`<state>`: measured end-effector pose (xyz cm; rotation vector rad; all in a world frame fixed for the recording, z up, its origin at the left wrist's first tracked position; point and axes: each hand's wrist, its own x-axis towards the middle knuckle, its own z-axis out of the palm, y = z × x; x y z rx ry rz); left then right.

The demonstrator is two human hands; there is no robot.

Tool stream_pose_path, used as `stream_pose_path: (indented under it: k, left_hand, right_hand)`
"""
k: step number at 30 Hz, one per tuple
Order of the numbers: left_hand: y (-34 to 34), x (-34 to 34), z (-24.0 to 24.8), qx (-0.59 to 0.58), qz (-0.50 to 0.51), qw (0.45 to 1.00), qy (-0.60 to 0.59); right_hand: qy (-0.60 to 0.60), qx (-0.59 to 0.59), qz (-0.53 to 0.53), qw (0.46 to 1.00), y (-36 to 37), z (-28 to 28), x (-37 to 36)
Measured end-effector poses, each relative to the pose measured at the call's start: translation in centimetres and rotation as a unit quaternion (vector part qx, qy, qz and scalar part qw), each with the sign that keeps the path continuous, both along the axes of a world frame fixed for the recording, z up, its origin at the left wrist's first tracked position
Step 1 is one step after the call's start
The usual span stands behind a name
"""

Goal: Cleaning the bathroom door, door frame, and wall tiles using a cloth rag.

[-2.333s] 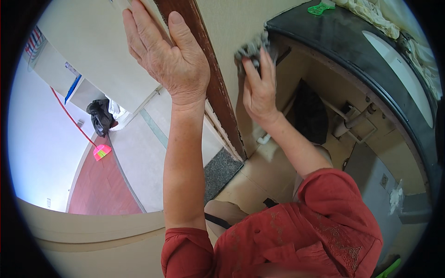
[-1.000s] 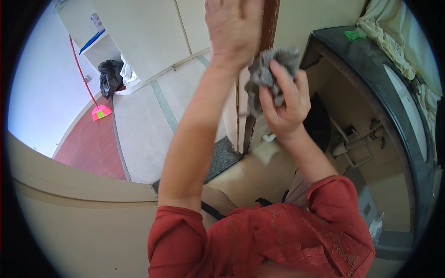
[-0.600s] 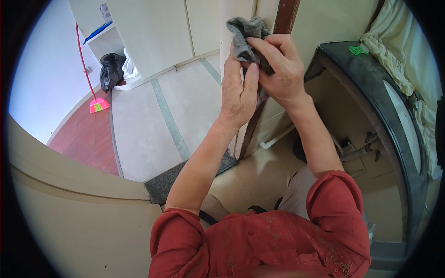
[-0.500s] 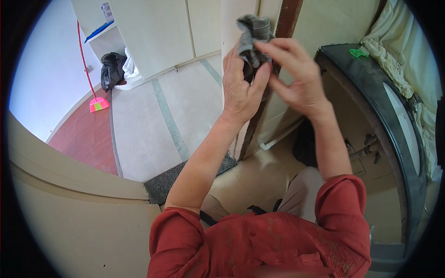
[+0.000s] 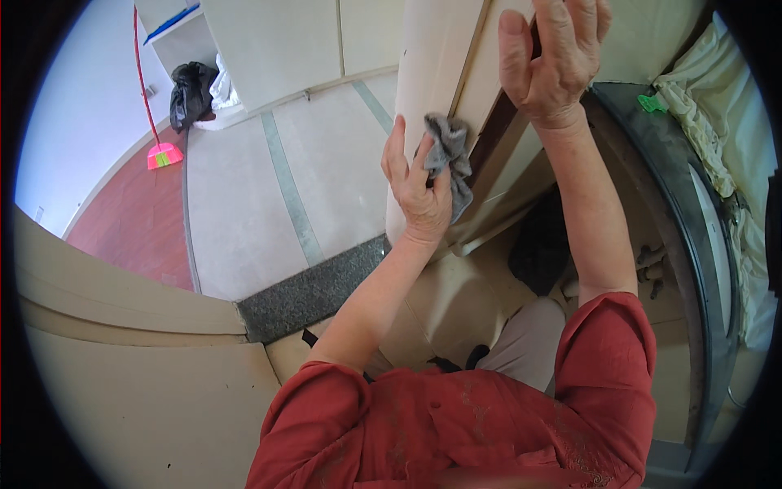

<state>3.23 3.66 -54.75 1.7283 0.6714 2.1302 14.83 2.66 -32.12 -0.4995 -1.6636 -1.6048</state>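
Observation:
A crumpled grey cloth (image 5: 447,151) is in my left hand (image 5: 422,196), pressed by the thumb and fingers against the pale door frame (image 5: 436,57). Some of the cloth hangs down past the thumb. Higher up and to the right, my right hand (image 5: 555,69) lies against the frame's other side, next to its dark brown strip (image 5: 495,134). Its fingers are stretched out, with the thumb apart, and it holds nothing; the topmost fingertips are cut off by the picture's edge.
A black counter (image 5: 692,196) curves along the right, with a green plastic item (image 5: 651,103) and a cream curtain (image 5: 709,106). Below hang pipes (image 5: 650,259). A dark stone threshold (image 5: 314,289) crosses the doorway. Far left stand a pink broom (image 5: 164,155) and a black bag (image 5: 192,94).
Both hands were together on the cloth higher up. My left hand has come down the frame with the cloth, while my right hand has let go and moved up and right.

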Motion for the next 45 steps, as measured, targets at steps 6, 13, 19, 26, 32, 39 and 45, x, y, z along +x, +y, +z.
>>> stream_pose_path:
  k: [6, 13, 19, 26, 32, 39, 45]
  left_hand:
    - [-1.3, -1.6, -9.9, -0.098, 0.016, 0.991, 0.084]
    - [-3.2, -1.8, -18.0, -0.232, 0.044, 0.952, 0.194]
    - [-3.7, -2.4, -22.6, -0.390, 0.009, 0.901, 0.192]
    - [-3.6, -2.5, -17.7, -0.424, -0.066, 0.896, 0.115]
    - [-1.8, -2.6, -2.5, -0.116, -0.085, 0.989, -0.009]
    - [0.3, -1.5, -3.5, -0.087, -0.022, 0.996, -0.029]
    - [2.1, -1.5, -17.9, -0.431, -0.010, 0.893, 0.130]
  right_hand:
    - [-0.019, 0.030, -0.041, 0.999, 0.0, 0.2, 0.0]
    - [-0.077, 0.056, -0.051, 0.994, 0.0, 1.2, 1.2]
    - [-0.059, 0.057, -0.064, 0.995, 0.1, 0.6, 0.8]
    - [-0.073, 0.067, -0.081, 0.992, -0.1, 0.8, 1.0]
    - [-0.089, 0.044, -0.143, 0.985, -1.1, 1.0, 1.4]
    - [-0.097, 0.039, -0.155, 0.982, -1.3, 1.0, 0.7]
    - [-0.121, 0.039, -0.182, 0.975, -1.8, 1.4, 1.4]
